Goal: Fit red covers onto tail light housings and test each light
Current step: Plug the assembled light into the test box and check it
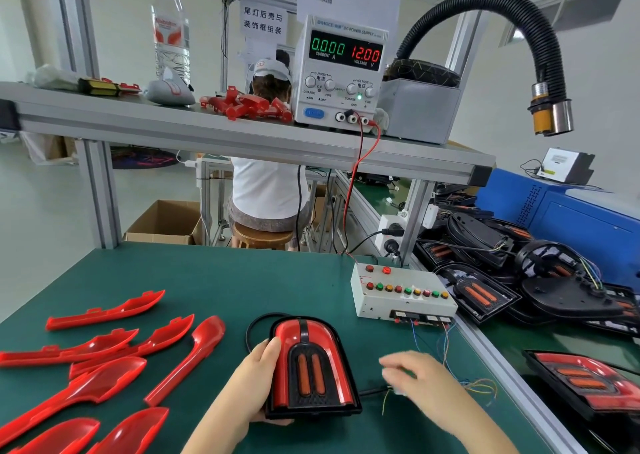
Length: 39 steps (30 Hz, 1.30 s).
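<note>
Directly below the camera, a person's left hand (256, 370) grips a tail light (310, 346) by its left edge, thumb on top and fingers curled underneath, apparently to keep it steady and face-up on the green mat (242, 280). Its red cover (294, 332) is seated over the black housing (313, 414), and two orange strips (303, 374) in the middle are unlit. Just right of the light, the right hand (419, 381) is blurred above a tangle of thin coloured wires (478, 386); whether its fingers are apart or pinching something cannot be told. The fitting step looks done on this unit, and the hand is probably going for the plug to test it. Beyond the right hand, within easy reach, sits a white test box (401, 301) with rows of coloured buttons, its leads trailing toward the hand. Left of the left hand lie loose red covers (104, 346), spread out singly for easy picking. Far to the right of the right hand, bare black housings (502, 246) are heaped. On the shelf (207, 131) above, a power supply (341, 73) reads zero current and twelve volts, so nothing is drawing power.
</note>
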Each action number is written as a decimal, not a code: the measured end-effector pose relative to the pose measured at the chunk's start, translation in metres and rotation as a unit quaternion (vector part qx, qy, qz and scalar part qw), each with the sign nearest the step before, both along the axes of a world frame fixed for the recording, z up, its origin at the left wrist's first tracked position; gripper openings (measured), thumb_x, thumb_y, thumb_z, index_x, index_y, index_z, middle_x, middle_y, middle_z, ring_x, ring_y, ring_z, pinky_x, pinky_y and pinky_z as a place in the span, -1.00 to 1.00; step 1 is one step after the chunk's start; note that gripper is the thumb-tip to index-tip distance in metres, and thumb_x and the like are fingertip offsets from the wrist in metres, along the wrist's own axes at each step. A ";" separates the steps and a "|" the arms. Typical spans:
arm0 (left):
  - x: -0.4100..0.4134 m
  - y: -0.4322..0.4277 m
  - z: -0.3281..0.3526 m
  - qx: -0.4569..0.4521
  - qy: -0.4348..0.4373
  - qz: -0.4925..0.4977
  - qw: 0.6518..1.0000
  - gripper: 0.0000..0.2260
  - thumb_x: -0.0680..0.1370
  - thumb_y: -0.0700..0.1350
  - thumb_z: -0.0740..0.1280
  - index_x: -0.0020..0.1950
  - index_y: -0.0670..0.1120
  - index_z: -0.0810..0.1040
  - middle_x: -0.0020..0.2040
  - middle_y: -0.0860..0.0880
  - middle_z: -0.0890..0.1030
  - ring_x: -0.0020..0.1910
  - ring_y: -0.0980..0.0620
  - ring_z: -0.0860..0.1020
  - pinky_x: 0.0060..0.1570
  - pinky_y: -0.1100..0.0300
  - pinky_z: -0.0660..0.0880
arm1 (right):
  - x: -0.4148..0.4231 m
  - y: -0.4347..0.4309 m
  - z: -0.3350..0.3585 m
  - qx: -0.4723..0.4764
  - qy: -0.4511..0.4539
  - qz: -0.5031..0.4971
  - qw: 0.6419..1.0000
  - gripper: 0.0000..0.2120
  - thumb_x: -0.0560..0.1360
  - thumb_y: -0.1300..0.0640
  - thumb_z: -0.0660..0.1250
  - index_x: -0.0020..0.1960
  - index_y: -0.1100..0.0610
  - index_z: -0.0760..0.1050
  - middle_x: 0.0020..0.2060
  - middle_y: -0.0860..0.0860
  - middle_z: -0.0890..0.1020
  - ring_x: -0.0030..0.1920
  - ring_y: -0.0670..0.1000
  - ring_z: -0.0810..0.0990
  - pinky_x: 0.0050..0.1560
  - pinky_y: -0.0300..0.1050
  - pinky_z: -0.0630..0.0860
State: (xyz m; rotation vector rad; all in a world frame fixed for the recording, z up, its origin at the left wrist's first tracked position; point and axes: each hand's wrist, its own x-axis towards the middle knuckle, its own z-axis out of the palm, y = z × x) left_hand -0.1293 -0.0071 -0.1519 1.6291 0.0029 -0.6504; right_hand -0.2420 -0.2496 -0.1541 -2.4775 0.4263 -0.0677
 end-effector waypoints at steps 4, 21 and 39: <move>0.001 -0.001 -0.002 0.092 -0.115 -0.002 0.989 -0.59 0.64 0.15 0.01 0.33 -0.01 0.44 0.11 -0.10 0.59 0.07 -0.14 0.60 0.09 -0.11 0.55 | -0.007 -0.005 -0.014 -0.139 0.072 0.024 0.987 -0.62 0.54 -0.06 0.30 0.35 -0.11 0.43 0.24 -0.17 0.42 0.30 -0.11 0.33 0.27 -0.23 0.29; -0.009 -0.030 0.017 0.255 -0.624 -0.030 0.738 -0.84 0.54 -0.04 0.31 -0.04 0.03 0.69 -0.12 0.11 0.62 -0.02 0.09 0.47 0.00 0.23 0.42 | -0.011 0.009 -0.023 -0.137 -0.198 0.022 0.970 -0.81 0.44 0.17 0.49 0.05 0.05 0.64 -0.11 -0.27 0.52 0.01 -0.13 0.47 0.04 -0.24 0.39; -0.039 -0.096 -0.001 0.409 -0.540 -0.306 0.669 -0.74 0.61 -0.06 0.18 0.21 -0.02 0.58 0.11 -0.07 0.62 0.25 -0.08 0.40 0.51 0.10 -0.07 | -0.027 -0.016 -0.019 -0.145 -0.094 0.022 0.985 -0.77 0.50 -0.10 0.39 0.14 -0.12 0.59 -0.03 -0.31 0.57 0.23 -0.19 0.29 0.19 -0.48 0.15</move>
